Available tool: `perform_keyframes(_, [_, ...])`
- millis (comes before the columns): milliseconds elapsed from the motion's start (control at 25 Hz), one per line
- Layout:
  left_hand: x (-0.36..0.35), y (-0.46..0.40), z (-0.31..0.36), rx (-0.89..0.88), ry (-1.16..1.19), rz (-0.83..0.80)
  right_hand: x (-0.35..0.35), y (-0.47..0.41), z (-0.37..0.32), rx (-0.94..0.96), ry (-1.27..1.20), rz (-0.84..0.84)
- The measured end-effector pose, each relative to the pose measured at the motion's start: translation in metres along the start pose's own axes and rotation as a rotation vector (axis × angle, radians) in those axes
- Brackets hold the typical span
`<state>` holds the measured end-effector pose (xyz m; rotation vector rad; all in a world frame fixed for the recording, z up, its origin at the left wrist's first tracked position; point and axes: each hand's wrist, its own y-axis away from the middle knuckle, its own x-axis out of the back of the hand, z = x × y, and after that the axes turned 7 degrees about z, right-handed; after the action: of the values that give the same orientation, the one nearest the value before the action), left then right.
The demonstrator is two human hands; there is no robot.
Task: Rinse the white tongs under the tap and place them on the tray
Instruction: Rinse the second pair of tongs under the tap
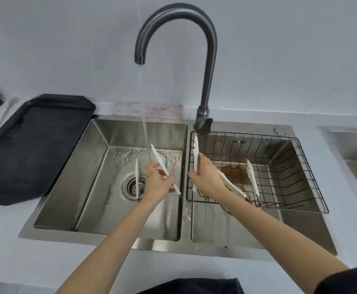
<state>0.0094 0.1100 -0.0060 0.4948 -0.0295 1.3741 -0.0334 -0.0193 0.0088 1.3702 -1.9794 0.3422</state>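
White counter, steel double sink, dark tray alongside.

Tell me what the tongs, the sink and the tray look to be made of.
Tongs under the water: probably plastic, matte white with scalloped edges, gripped by the left hand.
Sink: stainless steel, brushed; grey sheen and streaked reflections.
Tray: dark, matte, faint gloss at its raised rim; plastic or coated metal, cannot tell.

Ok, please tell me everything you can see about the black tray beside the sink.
The black tray is a flat, dark, matte rectangle with a low raised rim and cut corners. It lies on the white counter left of the left sink basin, one corner hanging slightly over the basin's edge. Nothing lies on it, and neither hand touches it.
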Motion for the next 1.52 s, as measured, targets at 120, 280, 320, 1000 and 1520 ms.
perform_keyframes(120, [0.034, -0.015, -0.014, 0.049, -0.059, 0.017, -0.026, -0.004, -0.027, -0.001, -0.081, -0.002])
perform_keyframes(280, [0.069, -0.036, -0.029, 0.076, -0.163, 0.017, -0.055, -0.012, -0.056, -0.103, -0.262, -0.031])
perform_keyframes(320, [0.076, -0.041, -0.031, 0.073, -0.186, 0.015, -0.063, -0.016, -0.062, -0.143, -0.335, -0.040])
perform_keyframes(1000, [0.115, -0.124, -0.028, 0.234, -0.004, -0.198, -0.108, -0.116, -0.104, -0.626, -1.286, -0.064])
perform_keyframes(1520, [0.136, -0.145, -0.024, 0.239, 0.186, -0.107, -0.125, -0.158, -0.107, -0.678, -1.277, -0.018])
